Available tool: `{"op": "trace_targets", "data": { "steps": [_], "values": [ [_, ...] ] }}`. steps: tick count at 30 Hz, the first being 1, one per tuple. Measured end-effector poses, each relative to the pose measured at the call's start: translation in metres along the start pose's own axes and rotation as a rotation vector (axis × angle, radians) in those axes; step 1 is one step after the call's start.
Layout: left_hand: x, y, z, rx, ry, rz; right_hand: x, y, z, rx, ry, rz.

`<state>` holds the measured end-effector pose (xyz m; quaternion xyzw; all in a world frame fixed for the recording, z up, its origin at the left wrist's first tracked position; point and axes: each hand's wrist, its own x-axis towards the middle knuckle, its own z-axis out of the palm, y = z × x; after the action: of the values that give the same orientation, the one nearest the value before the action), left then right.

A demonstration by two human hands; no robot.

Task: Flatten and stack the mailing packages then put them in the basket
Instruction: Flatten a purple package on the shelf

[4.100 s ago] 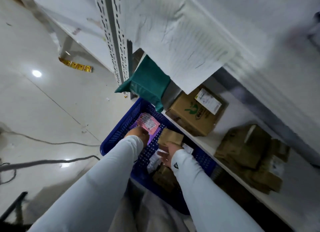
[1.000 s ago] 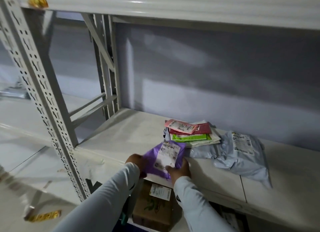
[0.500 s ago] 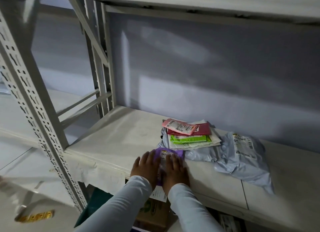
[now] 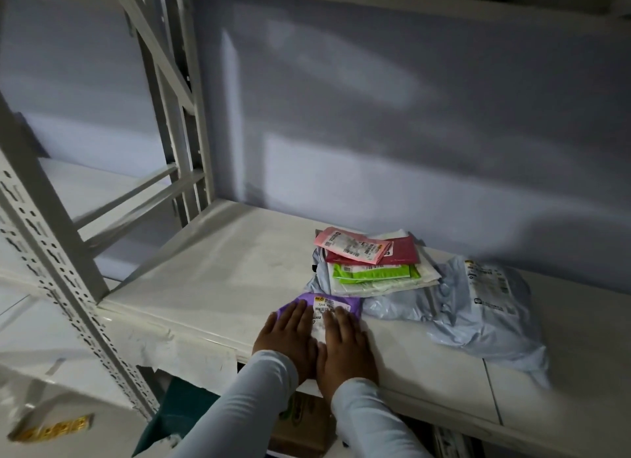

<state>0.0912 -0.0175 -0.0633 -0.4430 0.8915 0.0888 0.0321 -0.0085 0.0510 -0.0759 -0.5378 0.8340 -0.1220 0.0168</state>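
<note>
Since half a second ago: barely any change, both palms still flat on the small purple plastic mailer with white shipping label (image 4: 330,306); more of its far edge and label showing beyond the fingertips than before. A second ago held up off the board in both hands; now pressed down.

Left hand (image 4: 286,338) flat, fingers straight and close together, pressing the mailer's left half. Right hand (image 4: 345,344) same pose on the right half, fingers straight, thumbs side by side, gripping nothing (both sleeves pale, long).

Purple mailer lying flat near the front edge of the white metal shelf board (image 4: 211,273), label up, mostly covered by the hands, label print partly blurred. Just behind it, stack of flat mailers (image 4: 372,268): pink label pouch on top, dark red one under it, green one, white ones below, resting on a crumpled grey poly bag (image 4: 478,307) spreading to the right. Purple mailer touching or nearly touching the grey bag's left corner, hard to tell. Basket out of view.
</note>
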Motion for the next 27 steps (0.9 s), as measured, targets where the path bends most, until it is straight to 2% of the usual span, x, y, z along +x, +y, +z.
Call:
{"op": "trace_targets", "data": {
  "steps": [8, 15, 18, 21, 22, 24, 25, 27],
  "values": [
    [0.007, -0.003, 0.003, 0.061, 0.003, -0.008, 0.003, 0.001, 0.003, 0.018, 0.023, 0.001],
    [0.002, -0.001, 0.006, 0.042, 0.031, -0.117, 0.005, 0.005, 0.009, 0.047, 0.049, -0.035],
    [-0.003, -0.004, 0.005, -0.039, 0.091, -0.055, 0.002, 0.007, 0.000, 0.127, 0.106, -0.095],
    [-0.030, -0.007, 0.003, -0.313, 0.231, 0.009, 0.003, 0.015, -0.008, 0.382, -0.006, -0.118],
    [-0.039, -0.005, 0.008, -0.487, 0.345, -0.043, 0.001, 0.017, -0.010, 0.475, -0.012, -0.111],
    [-0.057, 0.003, 0.012, -0.772, 0.549, -0.372, -0.006, 0.015, -0.011, 0.644, 0.011, -0.085],
    [-0.063, 0.007, 0.012, -0.932, 0.569, -0.582, -0.009, 0.012, -0.011, 0.695, 0.011, -0.075],
    [-0.069, 0.013, 0.004, -1.382, 0.481, -0.918, -0.020, 0.004, -0.010, 0.728, 0.004, -0.074]
  ]
}}
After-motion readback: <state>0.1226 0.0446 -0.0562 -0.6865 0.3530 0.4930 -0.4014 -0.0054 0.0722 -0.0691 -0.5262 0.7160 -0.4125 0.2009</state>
